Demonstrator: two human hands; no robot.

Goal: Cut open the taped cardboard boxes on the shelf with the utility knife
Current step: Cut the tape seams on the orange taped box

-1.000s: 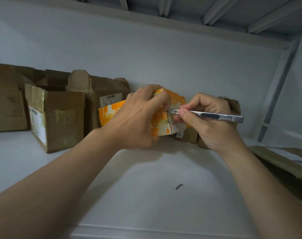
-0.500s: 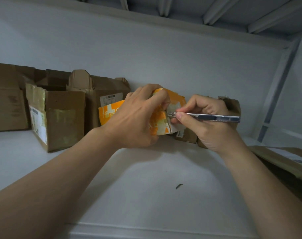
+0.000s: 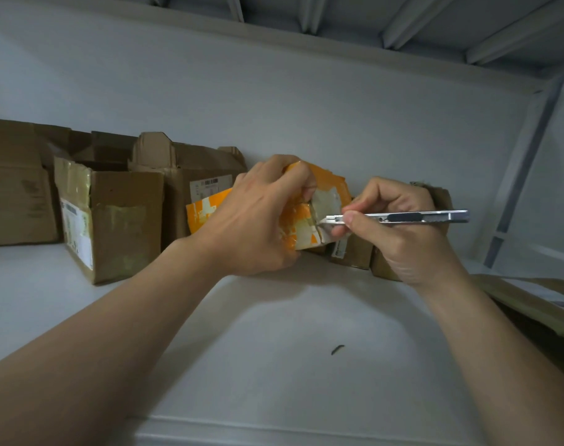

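Orange box [image 3: 331, 187]: a small, battered carton wrapped in orange and pale tape. It sits on the white shelf [image 3: 290, 317] near the back wall, with a large brown box [image 3: 190, 175] just behind it to the left and small brown boxes [image 3: 351, 252] to the right.
Left hand [image 3: 258, 220]: clamped over the box's top and near side, fingers curled on the upper edge.
Right hand [image 3: 403, 249]: grasps the utility knife [image 3: 412, 217] like a pen, forefinger and thumb close to the blade.
Blade: roughly level, its tip at a split in the tape on the box's right end.
Doing it well: probably best to keep the cut shallow and follow the seam. The left fingertips sit close above the blade's line, so draw it away from them and brace the box against sliding.
Open boxes: the front brown box [image 3: 113, 226] and the large one behind it have their flaps up. Their insides are hidden from this angle, so I cannot tell the contents.
Orange box contents: not visible.
Right edge: flattened cardboard [image 3: 532, 297] lies on the shelf.
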